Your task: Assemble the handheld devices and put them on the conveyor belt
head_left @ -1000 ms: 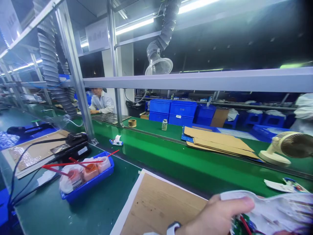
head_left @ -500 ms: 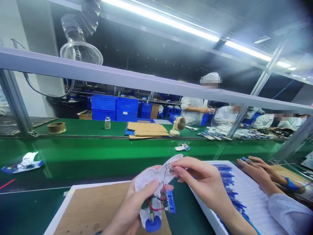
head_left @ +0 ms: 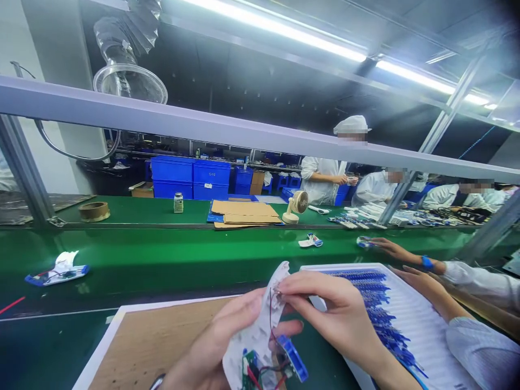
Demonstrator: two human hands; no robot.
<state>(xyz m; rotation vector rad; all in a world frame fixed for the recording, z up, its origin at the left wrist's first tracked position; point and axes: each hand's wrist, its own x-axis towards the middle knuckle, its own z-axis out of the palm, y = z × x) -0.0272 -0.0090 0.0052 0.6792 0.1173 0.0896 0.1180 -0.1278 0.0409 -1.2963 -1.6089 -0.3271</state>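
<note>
- Change from the earlier frame: the white plastic shell [head_left: 254, 341] is turned more edge-on and sits lower; its blue round end is out of view.
- Change on the green conveyor belt [head_left: 162, 249]: the open blue-and-white assembly [head_left: 59, 271] at left and the small assembly [head_left: 310, 240] near the centre have both shifted right.
- Change at right: a co-worker's hand [head_left: 392, 248], formerly above the tray, now reaches over the belt to a blurred blue-and-white part [head_left: 364, 242].
- Near table [head_left: 36, 341]: the brown board [head_left: 158, 341] lies along the far edge. The white tray [head_left: 414, 314] lies right of it, with blue parts [head_left: 374, 303] in rows along its left side.
- Far table [head_left: 130, 208]: the tape roll [head_left: 94, 211], bottle [head_left: 178, 203], cardboard sheets [head_left: 244, 212] and fan [head_left: 298, 203] stand from left to right near its belt-side edge.
- Obstruction: the metal rail [head_left: 203, 122] crosses the view; the right forearm covers part of the tray.
- Shell position: raised over the right edge of the board; blue module [head_left: 293, 358] and green circuit board [head_left: 249, 365] at its lower end.
- Left hand [head_left: 215, 336]: grip clamped around the shell.
- Right hand [head_left: 337, 309]: thumb and forefinger pinched together on the thin wire [head_left: 270, 314] at the shell's upper end; exact contact hidden.
</note>
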